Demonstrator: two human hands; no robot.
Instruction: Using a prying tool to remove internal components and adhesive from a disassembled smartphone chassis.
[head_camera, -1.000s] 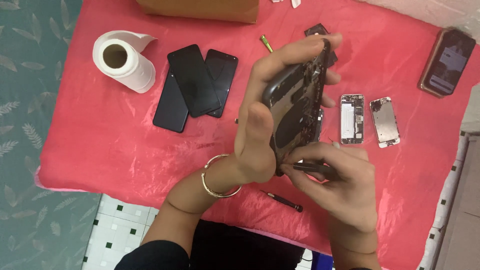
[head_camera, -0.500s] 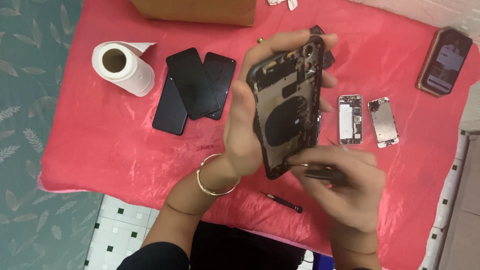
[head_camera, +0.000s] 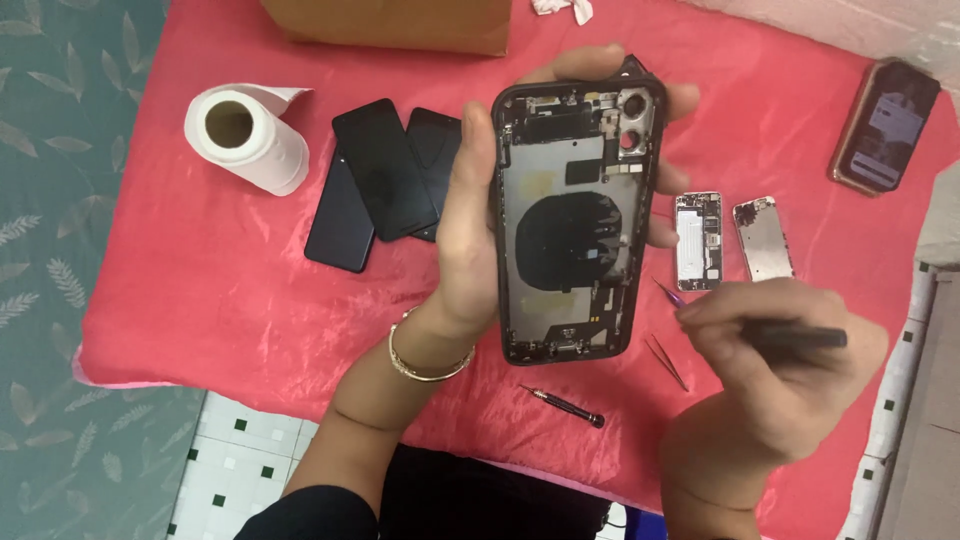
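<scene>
Left hand (head_camera: 470, 240) clamps the opened phone shell (head_camera: 575, 220) upright between thumb and curled fingers (head_camera: 678, 98), while the right hand (head_camera: 775, 375) pinches a dark screwdriver (head_camera: 790, 338) just beside its lower edge.

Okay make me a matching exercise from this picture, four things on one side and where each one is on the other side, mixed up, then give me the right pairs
Things:
1. opened phone housing
2. paper roll
3. small black screwdriver
4. dark tool

Places:
A. lying on the red cloth just below the held housing
B. held in the right hand
C. on its side near the cloth's left edge
D. held upright in the left hand, insides facing the camera

Pairs: 1-D, 2-C, 3-A, 4-B
</scene>
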